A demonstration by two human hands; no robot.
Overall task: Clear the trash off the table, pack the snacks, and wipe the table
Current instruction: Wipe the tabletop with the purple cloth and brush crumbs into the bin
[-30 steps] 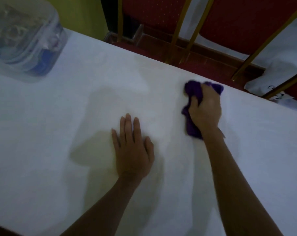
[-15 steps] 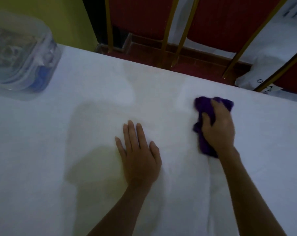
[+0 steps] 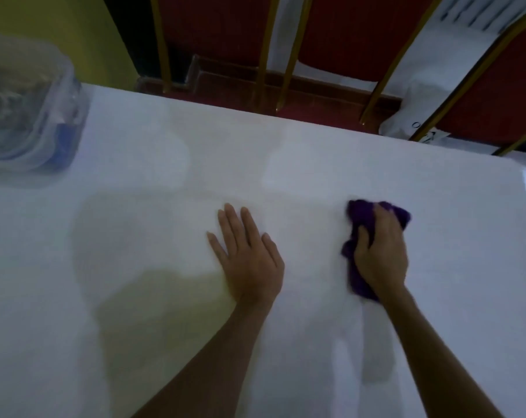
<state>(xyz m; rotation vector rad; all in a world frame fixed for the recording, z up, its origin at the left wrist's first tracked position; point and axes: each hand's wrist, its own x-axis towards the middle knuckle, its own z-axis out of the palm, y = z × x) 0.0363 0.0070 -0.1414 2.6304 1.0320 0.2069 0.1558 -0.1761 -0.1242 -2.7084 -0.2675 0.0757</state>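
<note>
A white table [image 3: 135, 236] fills most of the view. My right hand [image 3: 380, 254] grips a crumpled purple cloth [image 3: 359, 217] and presses it onto the tabletop right of centre. Parts of the cloth stick out beyond my fingers and by my wrist. My left hand [image 3: 249, 254] lies flat on the table with straight fingers, a hand's width left of the cloth. A clear plastic lidded box [image 3: 26, 116] with blurred blue and pale contents stands at the far left of the table.
Beyond the table's far edge stand red chairs with gold metal frames [image 3: 285, 55]. A white bag or sheet [image 3: 412, 122] lies among the chairs at the right. A yellow-green wall [image 3: 74, 31] rises behind the box.
My right hand has drawn the purple cloth back from the far edge toward me. My left hand has stayed flat on the table. The camera has tilted up a little.
</note>
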